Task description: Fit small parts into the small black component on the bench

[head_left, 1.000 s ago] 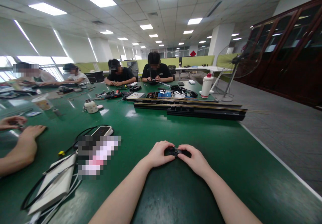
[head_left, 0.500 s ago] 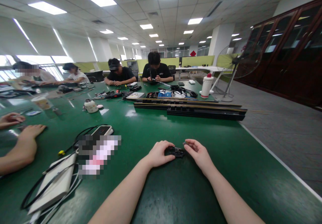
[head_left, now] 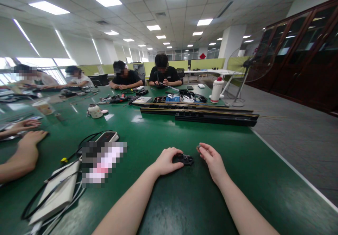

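Thumb and fingers of my left hand (head_left: 169, 161) grip the left end of a small black part (head_left: 187, 159), which rests on the green table (head_left: 169, 199). Its upper side looks uneven, with fine detail too small to make out. To the right and apart from it, my right hand (head_left: 211, 159) pinches a small grey piece (head_left: 198, 147) between thumb and fingertips, just above the tabletop. What kind of piece it is I cannot tell.
Long black rails (head_left: 215, 118) with thin brass-coloured rods lie across the table ahead. On my left are a white power bank (head_left: 55, 192) with cables and a blurred-out phone. A co-worker's arms (head_left: 23, 154) rest farther left. A white bottle (head_left: 217, 90) stands at the back right.
My right hand has moved a little right and away from the black part, carrying the small grey piece. My left hand stays put. The co-worker's far hand at left has shifted right.
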Tool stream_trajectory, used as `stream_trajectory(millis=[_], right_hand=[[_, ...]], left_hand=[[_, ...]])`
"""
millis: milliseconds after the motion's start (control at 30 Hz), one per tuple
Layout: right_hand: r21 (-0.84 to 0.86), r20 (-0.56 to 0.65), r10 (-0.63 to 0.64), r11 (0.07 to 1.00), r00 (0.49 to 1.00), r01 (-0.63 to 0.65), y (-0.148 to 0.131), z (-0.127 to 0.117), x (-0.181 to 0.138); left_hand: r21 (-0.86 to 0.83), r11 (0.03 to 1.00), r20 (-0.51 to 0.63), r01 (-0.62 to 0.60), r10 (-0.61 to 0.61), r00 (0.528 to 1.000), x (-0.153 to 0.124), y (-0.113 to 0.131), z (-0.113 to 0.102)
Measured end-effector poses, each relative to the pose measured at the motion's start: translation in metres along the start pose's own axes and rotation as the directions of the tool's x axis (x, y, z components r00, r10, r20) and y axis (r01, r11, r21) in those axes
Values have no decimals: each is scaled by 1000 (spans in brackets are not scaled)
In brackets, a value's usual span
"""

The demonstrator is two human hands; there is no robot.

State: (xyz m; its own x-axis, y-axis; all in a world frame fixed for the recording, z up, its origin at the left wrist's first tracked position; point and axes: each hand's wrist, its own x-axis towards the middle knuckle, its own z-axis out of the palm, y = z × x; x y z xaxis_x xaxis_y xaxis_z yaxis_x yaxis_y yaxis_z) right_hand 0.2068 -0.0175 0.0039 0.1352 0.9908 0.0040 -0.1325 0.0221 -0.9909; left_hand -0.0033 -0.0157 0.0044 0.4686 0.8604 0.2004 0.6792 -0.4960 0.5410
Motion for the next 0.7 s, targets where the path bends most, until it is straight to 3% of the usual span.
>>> stream_trajectory(millis=[200,467,700], right_hand=[[58,-36,5,998,999,-3,3,-2,3],[266,-110,93,962,990,-61,-6,0,0],[282,-121,87,958,989,-50,-8,1,0]], left_hand=[[14,1000,-10,-1,1,1000,0,-1,1],[7,1000,-1,0,0,1000,0,-1,1],[3,1000,-15,-7,7,1000,0,-3,2]])
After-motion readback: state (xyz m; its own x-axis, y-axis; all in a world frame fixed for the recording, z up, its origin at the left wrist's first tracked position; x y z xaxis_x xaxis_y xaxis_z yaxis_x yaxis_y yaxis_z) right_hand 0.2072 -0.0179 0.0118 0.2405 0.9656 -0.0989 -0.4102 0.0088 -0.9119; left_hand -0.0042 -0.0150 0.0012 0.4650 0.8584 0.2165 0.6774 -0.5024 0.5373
